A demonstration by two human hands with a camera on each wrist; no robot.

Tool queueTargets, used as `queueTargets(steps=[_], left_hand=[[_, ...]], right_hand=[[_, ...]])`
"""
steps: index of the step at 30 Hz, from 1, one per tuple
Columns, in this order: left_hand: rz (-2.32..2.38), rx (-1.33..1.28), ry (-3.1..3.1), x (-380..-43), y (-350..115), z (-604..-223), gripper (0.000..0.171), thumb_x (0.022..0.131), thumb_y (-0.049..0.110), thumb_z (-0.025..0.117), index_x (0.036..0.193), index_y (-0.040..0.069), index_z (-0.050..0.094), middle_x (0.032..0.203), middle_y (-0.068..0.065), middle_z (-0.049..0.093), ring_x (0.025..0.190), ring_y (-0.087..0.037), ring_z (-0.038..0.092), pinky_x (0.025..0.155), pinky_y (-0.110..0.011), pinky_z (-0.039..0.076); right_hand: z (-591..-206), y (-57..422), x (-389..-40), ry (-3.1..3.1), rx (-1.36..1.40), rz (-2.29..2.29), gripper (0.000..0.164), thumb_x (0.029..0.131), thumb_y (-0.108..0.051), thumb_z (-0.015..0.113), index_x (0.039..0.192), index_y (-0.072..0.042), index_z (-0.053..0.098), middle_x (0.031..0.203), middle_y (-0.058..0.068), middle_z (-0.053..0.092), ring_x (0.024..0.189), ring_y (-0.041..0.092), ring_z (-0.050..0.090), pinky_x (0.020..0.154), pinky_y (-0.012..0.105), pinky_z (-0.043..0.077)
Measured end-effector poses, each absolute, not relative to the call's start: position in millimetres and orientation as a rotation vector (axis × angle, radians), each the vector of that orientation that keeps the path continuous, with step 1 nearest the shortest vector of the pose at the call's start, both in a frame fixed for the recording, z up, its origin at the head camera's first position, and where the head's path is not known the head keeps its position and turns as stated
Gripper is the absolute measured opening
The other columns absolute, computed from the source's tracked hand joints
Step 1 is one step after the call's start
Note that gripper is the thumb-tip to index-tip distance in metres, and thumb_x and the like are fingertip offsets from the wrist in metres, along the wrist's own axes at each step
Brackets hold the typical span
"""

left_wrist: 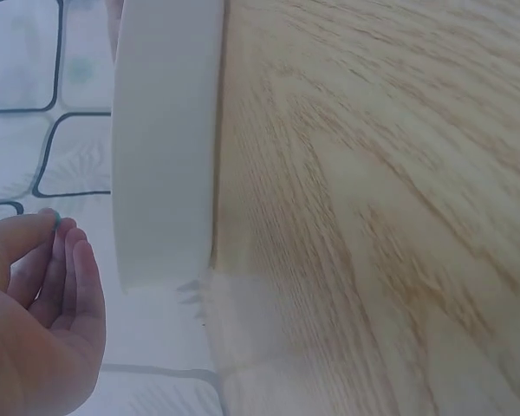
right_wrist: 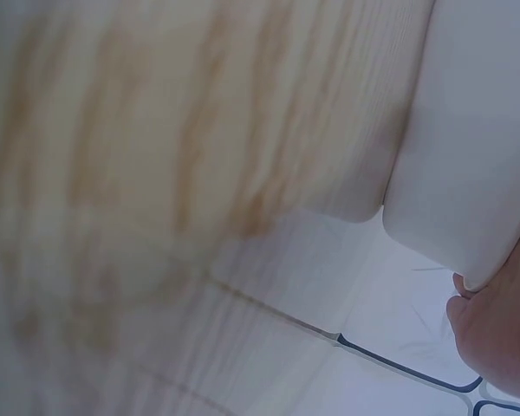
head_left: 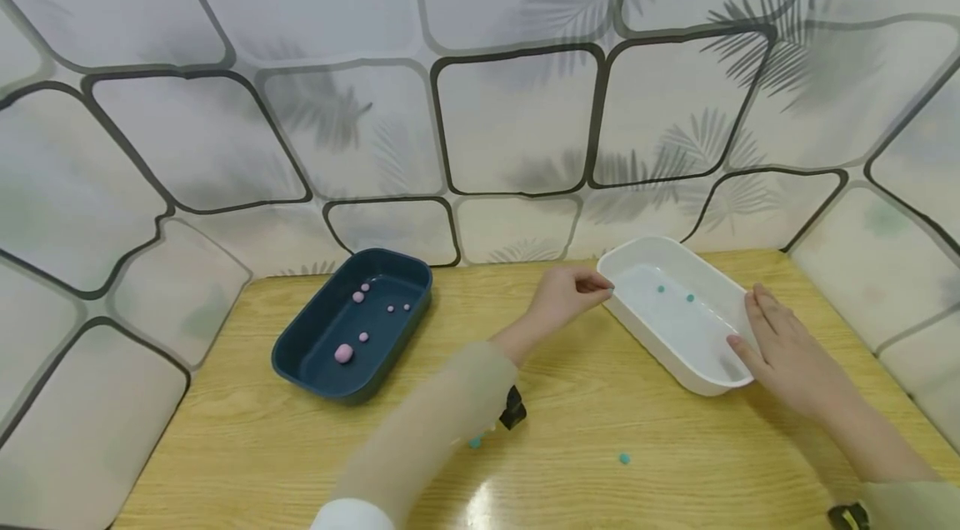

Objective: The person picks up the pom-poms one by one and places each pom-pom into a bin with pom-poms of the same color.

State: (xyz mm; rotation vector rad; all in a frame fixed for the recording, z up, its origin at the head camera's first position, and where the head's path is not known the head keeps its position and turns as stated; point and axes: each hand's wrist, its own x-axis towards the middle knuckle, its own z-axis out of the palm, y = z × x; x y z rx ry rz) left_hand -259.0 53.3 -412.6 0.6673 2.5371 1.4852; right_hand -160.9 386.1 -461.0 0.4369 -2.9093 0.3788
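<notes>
Fingers (head_left: 594,297) pinch a teal ball (head_left: 612,288) at white tray's rim (head_left: 643,330), tabletop (head_left: 472,317) stretching leftward.

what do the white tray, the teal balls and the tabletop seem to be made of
White tray: probably plastic, smooth satin finish; its walls look seamless with moulded, rounded corners.
Teal balls: perhaps modelling clay, apparently matte, though too small to be sure.
Tabletop: wood or wood-look laminate, slightly glossy; grain streaks and a bright reflection show.

Wood tbl (head_left: 570,397) holds navy tray (head_left: 315,355), wht tray (head_left: 690,338) & teal bits (head_left: 624,458).
</notes>
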Motion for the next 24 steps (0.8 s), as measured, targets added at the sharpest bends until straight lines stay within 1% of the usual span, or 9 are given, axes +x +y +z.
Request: queueTargets(steps=[4, 8, 14, 17, 24], left_hand=[[1.512, 0.632, 2.52, -262.2, 61.7, -414.6, 0.015, 0.1, 0.016, 0.076, 0.11, 0.009, 0.083, 0.105, -0.007, 0.082, 0.087, -0.008, 0.072, 0.072, -0.012, 0.055], [1.546, 0.609, 2.5, -265.1, 69.3, -415.8, 0.014, 0.1, 0.017, 0.076, 0.11, 0.01, 0.083, 0.106, -0.006, 0.082, 0.088, -0.008, 0.072, 0.073, -0.012, 0.055], [1.59, 0.603, 2.49, -268.3, 78.4, -416.3, 0.014, 0.099, 0.014, 0.077, 0.11, 0.008, 0.083, 0.107, -0.008, 0.081, 0.088, -0.01, 0.073, 0.072, -0.011, 0.054], [1.615, 0.597, 2.493, -269.5, 82.6, -415.8, 0.014, 0.099, 0.012, 0.077, 0.11, 0.006, 0.083, 0.107, -0.009, 0.082, 0.088, -0.011, 0.074, 0.071, -0.01, 0.054], [1.654, 0.57, 2.508, -271.7, 92.1, -414.5, 0.012, 0.099, 0.011, 0.077, 0.109, 0.006, 0.082, 0.107, -0.01, 0.082, 0.09, -0.014, 0.075, 0.071, -0.009, 0.053]], right_hand=[[-461.2, 386.3, -161.6, -2.905, 0.438, 0.374, 0.075, 0.114, -0.03, 0.044, 0.159, 0.022, 0.015, 0.168, 0.044, 0.01, 0.165, 0.045, -0.004, 0.132, 0.032, -0.019], [-461.2, 385.7, -162.3, -2.909, 0.436, 0.376, 0.075, 0.114, -0.03, 0.044, 0.159, 0.023, 0.016, 0.168, 0.044, 0.011, 0.165, 0.046, -0.002, 0.133, 0.033, -0.018], [-463.5, 386.3, -163.4, -2.912, 0.438, 0.37, 0.075, 0.114, -0.03, 0.045, 0.159, 0.022, 0.016, 0.169, 0.043, 0.01, 0.165, 0.046, -0.002, 0.131, 0.028, -0.02], [-463.4, 386.1, -163.1, -2.91, 0.438, 0.376, 0.075, 0.114, -0.03, 0.044, 0.159, 0.022, 0.015, 0.169, 0.043, 0.01, 0.165, 0.045, -0.003, 0.131, 0.029, -0.02], [-460.3, 384.5, -161.2, -2.913, 0.428, 0.387, 0.075, 0.114, -0.03, 0.045, 0.159, 0.022, 0.016, 0.168, 0.044, 0.013, 0.165, 0.048, 0.0, 0.133, 0.034, -0.017]])
